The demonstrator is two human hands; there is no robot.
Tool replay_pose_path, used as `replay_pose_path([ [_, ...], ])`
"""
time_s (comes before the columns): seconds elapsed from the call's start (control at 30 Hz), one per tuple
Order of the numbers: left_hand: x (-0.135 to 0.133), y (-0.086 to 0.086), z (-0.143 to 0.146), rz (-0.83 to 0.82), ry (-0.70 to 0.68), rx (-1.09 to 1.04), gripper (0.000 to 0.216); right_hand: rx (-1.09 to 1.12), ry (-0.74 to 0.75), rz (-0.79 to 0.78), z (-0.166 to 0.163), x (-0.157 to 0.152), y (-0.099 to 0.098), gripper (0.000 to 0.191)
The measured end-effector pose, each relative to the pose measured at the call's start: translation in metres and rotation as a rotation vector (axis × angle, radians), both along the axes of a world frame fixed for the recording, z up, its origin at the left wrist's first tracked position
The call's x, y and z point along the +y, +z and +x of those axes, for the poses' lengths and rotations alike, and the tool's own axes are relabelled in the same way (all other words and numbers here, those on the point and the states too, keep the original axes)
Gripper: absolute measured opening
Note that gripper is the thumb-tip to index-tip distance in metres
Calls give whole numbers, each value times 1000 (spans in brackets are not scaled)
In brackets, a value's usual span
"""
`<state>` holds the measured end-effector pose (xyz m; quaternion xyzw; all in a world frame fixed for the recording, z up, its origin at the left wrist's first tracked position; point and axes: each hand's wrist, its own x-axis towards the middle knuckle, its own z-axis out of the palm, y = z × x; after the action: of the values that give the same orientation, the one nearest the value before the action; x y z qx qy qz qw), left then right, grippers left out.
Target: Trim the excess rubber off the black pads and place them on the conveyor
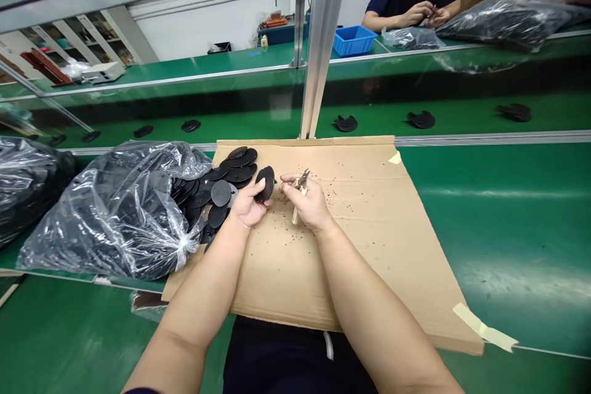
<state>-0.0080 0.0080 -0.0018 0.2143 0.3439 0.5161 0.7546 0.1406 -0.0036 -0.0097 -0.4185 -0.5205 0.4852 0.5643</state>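
My left hand (pixel 252 204) grips a black round plastic disc (pixel 265 184), tilted up on its edge, thumb on its face. Just right of it, my right hand (pixel 310 200) is closed around small cutting pliers (pixel 302 180) with pale handles; the jaws point up and away from me, apart from the disc. Both hands are above a cardboard sheet (pixel 369 240) strewn with tiny black scraps. Left of my left hand, a heap of similar black discs (pixel 220 193) spills from a clear plastic bag (pixel 115 215).
Another filled plastic bag (pixel 32 184) lies at far left. Beyond the cardboard, a green conveyor belt (pixel 268 126) carries spaced black pieces (pixel 346 124). A metal post (pixel 321 43) rises behind the cardboard. Across the belt are a blue bin (pixel 354 40) and a person's hands (pixel 427 14).
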Motion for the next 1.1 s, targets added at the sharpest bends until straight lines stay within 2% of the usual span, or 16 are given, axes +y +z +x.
replay_pose_path([
  [0.1,-2,2,-1,-53,-97,-75,19,-148,-1,145,-1,-8,5,23],
  [0.2,-4,3,-2,-88,-144,-84,18,-256,-33,257,-2,-12,9,19],
  [0.4,-6,4,-6,-69,-167,-28,34,-365,-74,335,-3,-15,12,18],
  [0.5,-5,2,-4,45,-92,54,46,-252,-23,261,-4,-12,9,23],
  [0.57,-5,0,0,179,93,151,52,-147,-1,161,-4,-10,6,29],
  [0.63,-4,-3,5,293,279,256,56,-118,-59,78,-4,-7,4,32],
  [0.7,-4,-7,8,344,352,340,58,-176,-159,49,-3,-5,3,29],
  [0.77,-4,-9,10,350,344,381,58,-242,-218,58,-2,-4,2,25],
  [0.93,-4,-9,10,304,347,338,57,-270,-224,50,-6,-3,-4,23],
  [1.03,-2,-5,9,220,308,237,50,-129,-179,29,-11,-3,-6,25],
  [1.1,-1,-2,8,129,197,132,39,17,-94,23,-13,-4,-6,28],
])
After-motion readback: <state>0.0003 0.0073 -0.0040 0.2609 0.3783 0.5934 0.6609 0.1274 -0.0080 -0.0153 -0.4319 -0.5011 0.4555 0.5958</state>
